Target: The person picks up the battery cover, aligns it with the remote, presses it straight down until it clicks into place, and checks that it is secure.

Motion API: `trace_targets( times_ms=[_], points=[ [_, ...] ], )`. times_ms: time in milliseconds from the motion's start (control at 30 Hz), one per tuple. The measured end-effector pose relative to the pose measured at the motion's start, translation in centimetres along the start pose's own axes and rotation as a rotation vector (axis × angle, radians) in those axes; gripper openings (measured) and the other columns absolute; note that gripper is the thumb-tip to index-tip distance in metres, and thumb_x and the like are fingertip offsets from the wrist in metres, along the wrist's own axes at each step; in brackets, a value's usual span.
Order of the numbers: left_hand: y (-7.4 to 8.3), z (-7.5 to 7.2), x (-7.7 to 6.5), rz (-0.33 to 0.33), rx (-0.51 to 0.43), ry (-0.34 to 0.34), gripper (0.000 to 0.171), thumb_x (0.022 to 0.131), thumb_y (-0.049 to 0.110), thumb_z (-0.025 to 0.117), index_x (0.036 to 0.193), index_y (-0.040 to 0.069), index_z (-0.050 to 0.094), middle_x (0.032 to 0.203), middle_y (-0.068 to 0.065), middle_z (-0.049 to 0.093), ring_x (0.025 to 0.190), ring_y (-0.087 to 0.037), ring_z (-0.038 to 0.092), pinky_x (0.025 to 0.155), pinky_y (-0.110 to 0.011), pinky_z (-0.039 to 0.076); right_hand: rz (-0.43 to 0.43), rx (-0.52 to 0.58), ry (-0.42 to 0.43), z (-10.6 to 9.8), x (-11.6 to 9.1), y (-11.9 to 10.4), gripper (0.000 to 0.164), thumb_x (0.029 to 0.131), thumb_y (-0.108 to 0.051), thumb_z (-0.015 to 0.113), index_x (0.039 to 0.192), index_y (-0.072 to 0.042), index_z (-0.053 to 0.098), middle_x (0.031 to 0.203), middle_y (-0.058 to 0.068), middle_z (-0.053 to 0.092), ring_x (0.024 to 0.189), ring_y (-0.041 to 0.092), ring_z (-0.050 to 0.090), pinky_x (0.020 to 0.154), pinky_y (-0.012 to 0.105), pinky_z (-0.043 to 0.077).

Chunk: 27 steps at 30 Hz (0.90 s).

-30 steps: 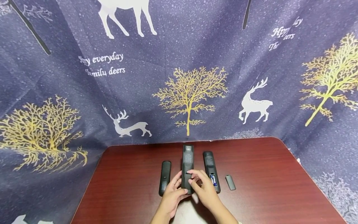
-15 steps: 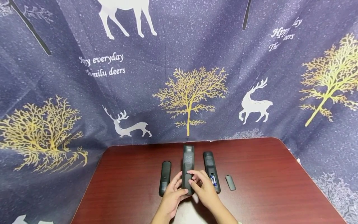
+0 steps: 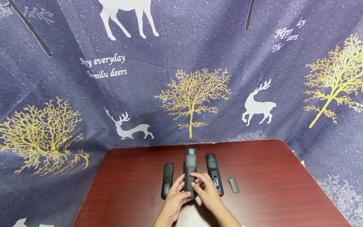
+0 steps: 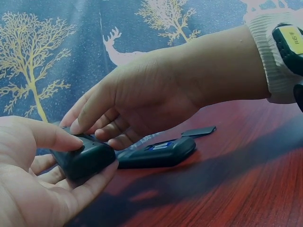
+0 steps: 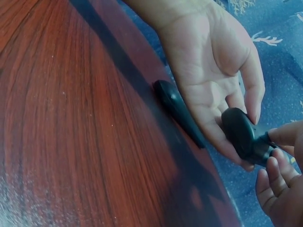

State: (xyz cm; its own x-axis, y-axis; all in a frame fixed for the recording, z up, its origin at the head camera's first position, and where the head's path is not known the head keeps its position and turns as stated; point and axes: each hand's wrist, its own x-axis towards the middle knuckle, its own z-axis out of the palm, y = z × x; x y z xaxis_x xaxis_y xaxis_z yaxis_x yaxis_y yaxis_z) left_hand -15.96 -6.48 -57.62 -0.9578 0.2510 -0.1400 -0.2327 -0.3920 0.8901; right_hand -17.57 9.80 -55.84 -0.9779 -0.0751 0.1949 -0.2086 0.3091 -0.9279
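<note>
A long black remote control (image 3: 191, 160) is held back side up in the middle of the head view. My left hand (image 3: 175, 201) grips its near end, thumb on top and fingers underneath. From the right, my right hand (image 3: 209, 194) has thumb and index finger at the battery cover (image 3: 192, 187), pinching at its upper part and hiding some of it. In the left wrist view the rounded end of the remote (image 4: 92, 163) sits between the left thumb and fingers. The right wrist view shows the remote (image 5: 239, 132) over the left fingers, with the right fingertips at its far part.
Right of the hands lies a second remote (image 3: 212, 162), its battery compartment uncovered with blue batteries (image 3: 216, 183) inside. A loose battery cover (image 3: 233, 185) lies farther right. A third remote (image 3: 168, 173) lies at the left. A patterned cloth (image 3: 195, 47) hangs behind the red-brown table (image 3: 263, 176).
Both hands stay almost in place on the middle remote. The battery cover's outline under the right fingers stands out less than one second ago. Everything on the table is unmoved.
</note>
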Motion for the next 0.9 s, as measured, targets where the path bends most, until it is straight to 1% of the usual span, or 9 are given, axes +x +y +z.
trace_targets(
  times_ms=[167, 300, 467, 600, 700, 800, 900],
  points=[
    [-0.02, 0.08, -0.01, -0.007, -0.001, 0.006, 0.083, 0.087, -0.007, 0.059, 0.16, 0.005, 0.021, 0.147, -0.019, 0.051, 0.114, -0.018, 0.065, 0.089, -0.037, 0.057, -0.011, 0.016, 0.012, 0.03, -0.04, 0.22, 0.035, 0.087, -0.007, 0.076, 0.116, -0.027, 0.072, 0.092, -0.003, 0.057, 0.079, 0.005, 0.055, 0.068, 0.021, 0.05],
    [-0.08, 0.08, 0.0, -0.009, -0.001, 0.011, 0.083, 0.086, -0.007, 0.059, 0.16, 0.005, 0.022, 0.147, -0.02, 0.05, 0.114, -0.019, 0.065, 0.089, -0.037, 0.057, -0.027, 0.046, 0.035, 0.16, -0.04, 0.38, 0.038, 0.085, -0.003, 0.076, 0.118, -0.022, 0.07, 0.093, 0.002, 0.057, 0.08, 0.004, 0.055, 0.068, 0.02, 0.05],
    [-0.14, 0.02, 0.05, -0.007, -0.001, 0.013, 0.085, 0.086, -0.006, 0.059, 0.16, 0.005, 0.02, 0.149, -0.021, 0.048, 0.114, -0.022, 0.065, 0.09, -0.039, 0.057, -0.015, 0.103, 0.095, 0.31, -0.01, 0.29, 0.046, 0.084, 0.0, 0.076, 0.126, -0.013, 0.064, 0.102, 0.009, 0.057, 0.081, 0.004, 0.053, 0.068, 0.019, 0.05],
    [-0.13, 0.05, 0.05, -0.011, -0.006, 0.014, 0.086, 0.085, -0.007, 0.06, 0.16, 0.005, 0.02, 0.147, -0.019, 0.05, 0.113, -0.022, 0.065, 0.089, -0.039, 0.057, 0.015, 0.112, 0.138, 0.29, 0.03, 0.27, 0.051, 0.086, -0.001, 0.075, 0.133, -0.009, 0.057, 0.111, 0.011, 0.056, 0.083, 0.005, 0.054, 0.068, 0.019, 0.049],
    [-0.08, 0.11, 0.0, -0.016, -0.009, 0.012, 0.085, 0.085, -0.007, 0.06, 0.16, 0.006, 0.021, 0.145, -0.017, 0.052, 0.114, -0.021, 0.065, 0.088, -0.039, 0.057, 0.064, 0.114, 0.113, 0.21, 0.15, 0.33, 0.056, 0.089, -0.007, 0.073, 0.14, -0.011, 0.051, 0.118, 0.013, 0.059, 0.086, 0.007, 0.058, 0.072, 0.02, 0.049],
    [-0.02, 0.17, -0.06, -0.019, -0.006, 0.008, 0.085, 0.085, -0.007, 0.06, 0.16, 0.007, 0.023, 0.144, -0.016, 0.053, 0.114, -0.021, 0.065, 0.088, -0.039, 0.057, 0.108, 0.142, 0.051, 0.15, 0.3, 0.54, 0.062, 0.094, -0.013, 0.07, 0.149, -0.013, 0.043, 0.126, 0.017, 0.061, 0.093, 0.01, 0.061, 0.077, 0.021, 0.052],
    [-0.05, 0.19, -0.1, -0.019, 0.006, -0.002, 0.084, 0.086, -0.007, 0.06, 0.16, 0.008, 0.025, 0.144, -0.014, 0.054, 0.114, -0.021, 0.065, 0.087, -0.039, 0.057, 0.141, 0.18, 0.002, 0.13, 0.36, 0.7, 0.066, 0.096, -0.018, 0.068, 0.154, -0.016, 0.037, 0.124, 0.018, 0.066, 0.097, 0.014, 0.064, 0.08, 0.022, 0.054]
  ],
)
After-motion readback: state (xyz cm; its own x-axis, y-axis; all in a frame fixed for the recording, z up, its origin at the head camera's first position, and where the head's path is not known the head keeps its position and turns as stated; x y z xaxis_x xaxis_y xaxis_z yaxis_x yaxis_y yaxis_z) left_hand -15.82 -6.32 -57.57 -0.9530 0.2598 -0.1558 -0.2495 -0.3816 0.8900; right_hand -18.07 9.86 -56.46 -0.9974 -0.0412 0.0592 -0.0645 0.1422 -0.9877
